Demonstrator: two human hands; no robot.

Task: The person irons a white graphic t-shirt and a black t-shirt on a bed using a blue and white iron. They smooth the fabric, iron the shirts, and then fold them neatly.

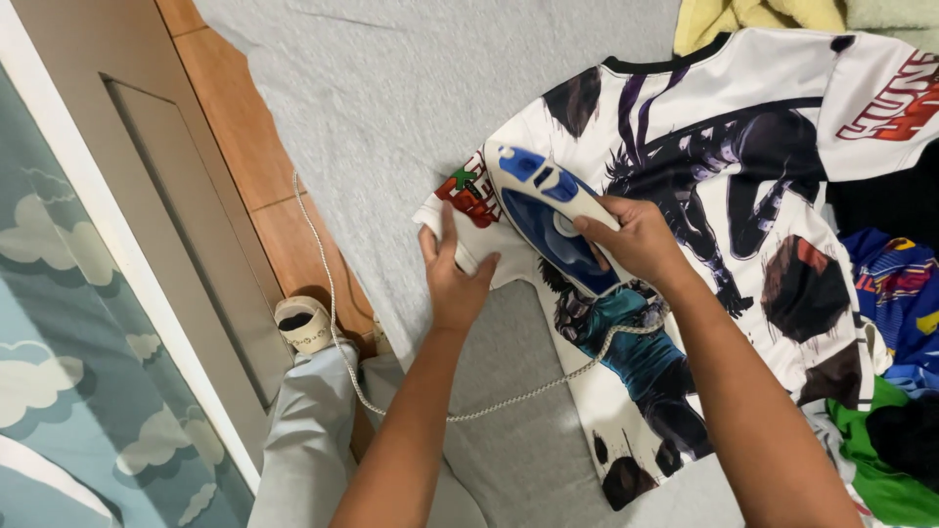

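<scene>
A white printed T-shirt with dark cartoon figures lies spread on a grey blanket. My right hand grips the handle of a blue and white steam iron, which rests on the shirt's sleeve. My left hand presses flat on the sleeve's edge, just left of the iron, fingers holding the cloth. The iron's white braided cord runs from under my right wrist down across the blanket.
A pile of coloured clothes lies at the right edge, and a yellow towel at the top. The cord loops toward a wooden floor strip and a door on the left. My leg in grey trousers is below.
</scene>
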